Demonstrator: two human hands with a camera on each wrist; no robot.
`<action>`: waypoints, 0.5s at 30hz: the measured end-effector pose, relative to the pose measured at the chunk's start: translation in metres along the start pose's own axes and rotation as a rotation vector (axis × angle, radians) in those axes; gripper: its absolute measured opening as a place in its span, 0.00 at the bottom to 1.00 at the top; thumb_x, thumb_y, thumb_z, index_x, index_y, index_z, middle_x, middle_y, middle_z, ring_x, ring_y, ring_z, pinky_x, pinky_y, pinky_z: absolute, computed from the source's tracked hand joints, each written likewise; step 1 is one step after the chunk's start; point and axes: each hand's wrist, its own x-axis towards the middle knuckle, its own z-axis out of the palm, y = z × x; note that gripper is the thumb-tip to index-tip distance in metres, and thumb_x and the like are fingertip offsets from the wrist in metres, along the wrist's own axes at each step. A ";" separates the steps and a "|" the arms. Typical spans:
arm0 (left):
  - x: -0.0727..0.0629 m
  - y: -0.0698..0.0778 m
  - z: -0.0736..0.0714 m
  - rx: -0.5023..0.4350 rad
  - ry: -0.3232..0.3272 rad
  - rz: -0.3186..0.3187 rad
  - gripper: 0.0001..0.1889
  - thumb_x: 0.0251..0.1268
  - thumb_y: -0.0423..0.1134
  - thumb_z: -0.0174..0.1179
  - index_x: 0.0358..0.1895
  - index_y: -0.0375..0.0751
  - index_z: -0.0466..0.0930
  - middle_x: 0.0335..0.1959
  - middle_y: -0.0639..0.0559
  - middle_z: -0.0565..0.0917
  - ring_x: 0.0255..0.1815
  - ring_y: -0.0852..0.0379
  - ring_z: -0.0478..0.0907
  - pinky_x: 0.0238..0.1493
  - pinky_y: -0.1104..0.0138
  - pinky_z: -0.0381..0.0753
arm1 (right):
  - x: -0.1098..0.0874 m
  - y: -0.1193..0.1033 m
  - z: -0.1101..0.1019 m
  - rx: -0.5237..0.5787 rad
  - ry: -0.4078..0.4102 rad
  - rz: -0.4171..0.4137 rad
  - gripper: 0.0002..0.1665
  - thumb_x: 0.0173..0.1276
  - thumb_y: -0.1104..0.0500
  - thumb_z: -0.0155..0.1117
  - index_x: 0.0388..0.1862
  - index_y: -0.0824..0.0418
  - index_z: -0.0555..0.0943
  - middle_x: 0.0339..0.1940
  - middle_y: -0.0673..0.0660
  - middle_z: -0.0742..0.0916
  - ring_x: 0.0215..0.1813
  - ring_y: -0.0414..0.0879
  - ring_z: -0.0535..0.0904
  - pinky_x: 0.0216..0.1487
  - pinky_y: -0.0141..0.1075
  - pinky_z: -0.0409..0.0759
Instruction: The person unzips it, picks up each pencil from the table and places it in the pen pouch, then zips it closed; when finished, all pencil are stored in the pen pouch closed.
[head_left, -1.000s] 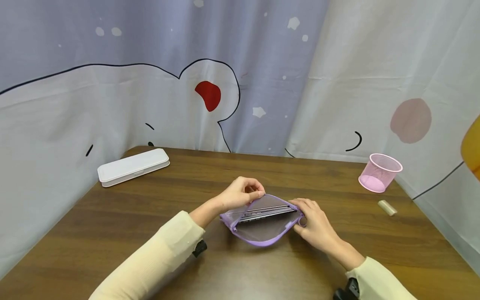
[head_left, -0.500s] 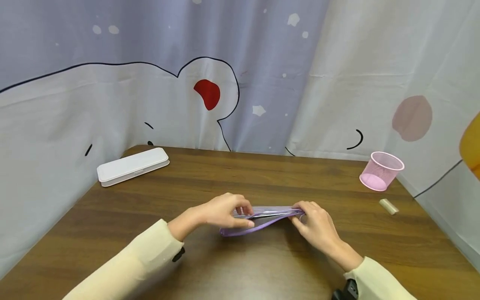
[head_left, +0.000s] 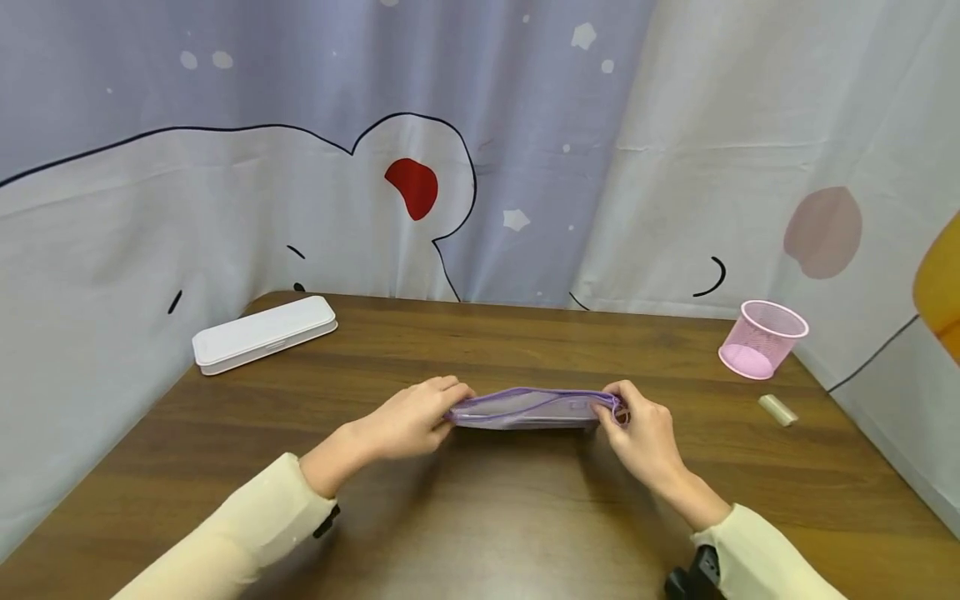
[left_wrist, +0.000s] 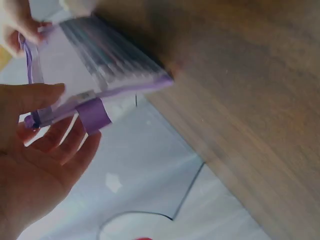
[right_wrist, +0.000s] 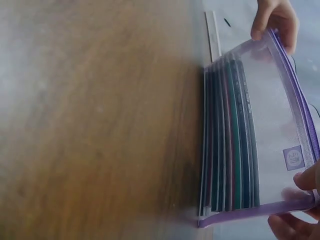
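A see-through zip pencil pouch (head_left: 517, 410) with purple trim stands on its long lower edge, held between both hands in the head view. My left hand (head_left: 408, 421) grips its upper left corner, and the left wrist view shows the thumb on the near side and fingers behind, by a purple tab (left_wrist: 94, 115). My right hand (head_left: 643, 433) pinches the upper right end, beside a small ring (head_left: 621, 414). Through the side in the right wrist view, several slim dark and green pens (right_wrist: 230, 140) lie along the bottom. The pouch's top edges run close together.
A white pencil case (head_left: 266, 333) lies at the back left of the wooden table (head_left: 495, 525). A pink mesh pen cup (head_left: 761, 340) stands at the back right, with a small pale block (head_left: 777, 410) in front of it. A printed curtain (head_left: 540, 167) hangs behind.
My left hand has left the pouch's wide mouth and moved left to its corner. The mouth has narrowed and the pouch has tipped upright, its clear side facing me. My right hand keeps its end.
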 end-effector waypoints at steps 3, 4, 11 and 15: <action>0.006 -0.010 -0.004 -0.125 0.067 -0.042 0.10 0.51 0.29 0.59 0.39 0.40 0.77 0.33 0.53 0.80 0.31 0.63 0.75 0.30 0.72 0.78 | 0.004 0.002 -0.002 0.050 0.008 0.050 0.13 0.46 0.65 0.70 0.29 0.61 0.75 0.18 0.51 0.82 0.20 0.32 0.69 0.18 0.20 0.67; 0.008 -0.013 -0.004 -0.177 0.079 -0.064 0.09 0.51 0.29 0.60 0.38 0.39 0.78 0.32 0.52 0.80 0.29 0.63 0.74 0.29 0.73 0.78 | 0.005 0.003 -0.003 0.074 0.005 0.077 0.13 0.46 0.65 0.70 0.29 0.61 0.75 0.18 0.52 0.83 0.20 0.30 0.70 0.19 0.18 0.68; 0.014 -0.036 0.002 -0.542 0.086 -0.313 0.06 0.55 0.34 0.59 0.35 0.37 0.79 0.26 0.49 0.80 0.27 0.62 0.73 0.27 0.74 0.77 | 0.011 0.008 -0.006 0.253 -0.089 0.228 0.11 0.50 0.62 0.68 0.31 0.63 0.77 0.24 0.58 0.85 0.25 0.28 0.75 0.24 0.20 0.78; 0.014 -0.048 0.009 -0.676 0.123 -0.367 0.05 0.55 0.35 0.59 0.31 0.34 0.78 0.25 0.49 0.77 0.26 0.62 0.69 0.24 0.76 0.72 | 0.013 0.014 -0.003 0.421 -0.139 0.305 0.10 0.53 0.63 0.66 0.32 0.68 0.77 0.24 0.60 0.84 0.24 0.32 0.78 0.25 0.29 0.82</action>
